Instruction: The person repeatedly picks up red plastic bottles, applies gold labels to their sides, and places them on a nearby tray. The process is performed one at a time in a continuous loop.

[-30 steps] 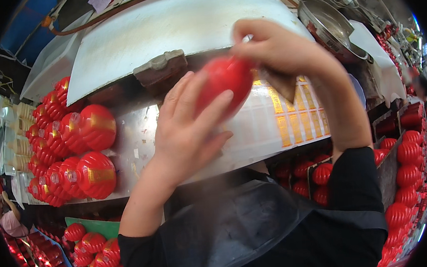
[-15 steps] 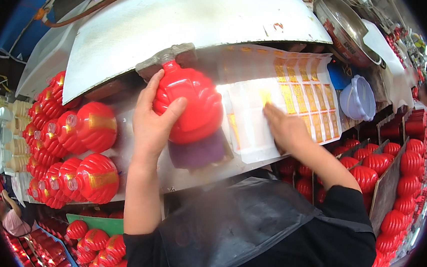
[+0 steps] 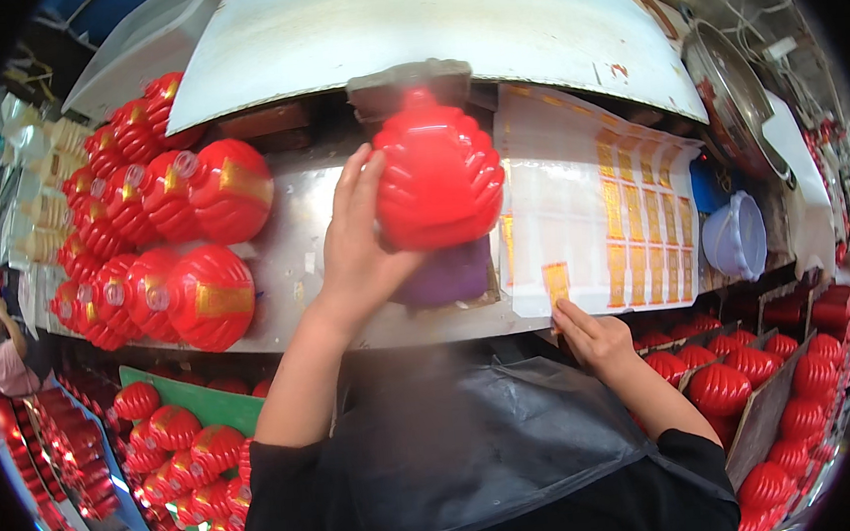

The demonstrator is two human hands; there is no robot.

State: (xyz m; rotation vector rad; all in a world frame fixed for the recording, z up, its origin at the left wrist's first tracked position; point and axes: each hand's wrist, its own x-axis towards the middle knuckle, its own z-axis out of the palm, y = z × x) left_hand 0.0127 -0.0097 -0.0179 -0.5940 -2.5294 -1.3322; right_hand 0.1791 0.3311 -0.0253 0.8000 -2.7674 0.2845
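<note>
Ribbed red bottle point(image 3: 439, 185): I see it over the tabletop point(image 3: 289, 246), neck pointing away from the wearer and overlapping the grey block point(image 3: 367, 100); blur keeps me from telling whether they touch.
Left hand point(image 3: 354, 246): fingers partly curled around the bottle's left side, thumb near its base, holding it.
Right hand point(image 3: 599, 340): fingers closed in a pinch on the lower end of a gold label point(image 3: 556, 279).
Label sheet point(image 3: 578, 174): white, bearing rows of gold labels, right of the bottle; the pinched label overlaps its near edge.
Purple pad point(image 3: 451, 273): partly hidden beneath the bottle.
Lavender bucket point(image 3: 735, 239): right of the sheet.
Labelled red bottles point(image 3: 213, 297): I see them clustered at left.
</note>
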